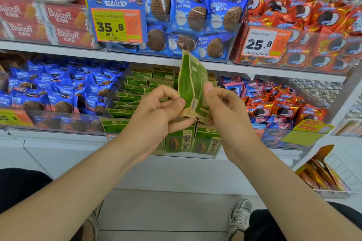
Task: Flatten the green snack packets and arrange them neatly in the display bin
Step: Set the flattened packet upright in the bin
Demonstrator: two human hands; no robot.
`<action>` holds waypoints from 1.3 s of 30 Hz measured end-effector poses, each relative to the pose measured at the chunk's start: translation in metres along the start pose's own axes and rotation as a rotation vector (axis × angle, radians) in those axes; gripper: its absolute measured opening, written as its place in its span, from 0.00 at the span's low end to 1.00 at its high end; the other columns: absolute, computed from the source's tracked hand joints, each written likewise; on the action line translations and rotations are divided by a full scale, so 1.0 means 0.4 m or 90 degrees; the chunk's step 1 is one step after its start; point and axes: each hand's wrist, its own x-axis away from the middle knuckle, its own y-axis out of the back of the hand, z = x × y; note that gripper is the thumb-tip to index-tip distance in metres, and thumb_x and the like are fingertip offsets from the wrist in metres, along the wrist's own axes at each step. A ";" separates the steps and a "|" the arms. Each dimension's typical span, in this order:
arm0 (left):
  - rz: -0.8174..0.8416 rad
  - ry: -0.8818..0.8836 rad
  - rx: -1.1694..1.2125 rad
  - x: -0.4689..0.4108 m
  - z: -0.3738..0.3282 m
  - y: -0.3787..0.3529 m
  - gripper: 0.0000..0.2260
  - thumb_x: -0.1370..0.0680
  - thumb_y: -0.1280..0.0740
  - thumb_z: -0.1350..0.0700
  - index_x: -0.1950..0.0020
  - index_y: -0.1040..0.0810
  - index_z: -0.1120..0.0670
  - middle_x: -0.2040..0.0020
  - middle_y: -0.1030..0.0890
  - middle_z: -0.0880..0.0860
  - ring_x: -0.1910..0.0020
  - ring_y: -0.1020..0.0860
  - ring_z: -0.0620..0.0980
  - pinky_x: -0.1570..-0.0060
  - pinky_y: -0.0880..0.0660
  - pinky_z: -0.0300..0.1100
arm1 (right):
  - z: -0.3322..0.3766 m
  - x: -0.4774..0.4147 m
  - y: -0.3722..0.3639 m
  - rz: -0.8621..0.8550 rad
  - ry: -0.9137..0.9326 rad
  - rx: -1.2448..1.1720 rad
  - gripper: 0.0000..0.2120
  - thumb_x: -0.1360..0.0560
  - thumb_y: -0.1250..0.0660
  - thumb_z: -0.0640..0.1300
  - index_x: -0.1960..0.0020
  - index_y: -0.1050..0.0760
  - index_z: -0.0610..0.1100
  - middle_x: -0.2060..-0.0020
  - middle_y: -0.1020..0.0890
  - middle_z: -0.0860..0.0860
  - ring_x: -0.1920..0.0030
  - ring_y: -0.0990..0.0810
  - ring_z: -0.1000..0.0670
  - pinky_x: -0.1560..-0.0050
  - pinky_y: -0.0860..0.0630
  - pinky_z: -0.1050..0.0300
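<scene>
Green snack packet [190, 84]: upright, maybe bent, above the display bin [195, 153].
Left hand [154, 109]: grip pinches its lower left side.
Right hand [223, 103]: grip pinches its right side.

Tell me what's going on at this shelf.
A person at a shop shelf holds one green snack packet upright with both hands. The left hand pinches its lower left edge and the right hand grips its right side. It is above the display bin and not yet in it. The bin already holds rows of matching green packets, with blue cookie packets in the next bin to the left and red ones to the right.
</scene>
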 end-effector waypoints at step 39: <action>0.120 0.070 -0.045 -0.017 -0.014 0.040 0.29 0.26 0.23 0.62 0.25 0.26 0.55 0.38 0.14 0.59 0.37 0.15 0.58 0.35 0.19 0.54 | 0.028 0.040 -0.006 0.027 0.093 -0.034 0.03 0.19 0.28 0.37 0.49 0.16 0.38 0.58 0.12 0.40 0.56 0.11 0.41 0.53 0.12 0.45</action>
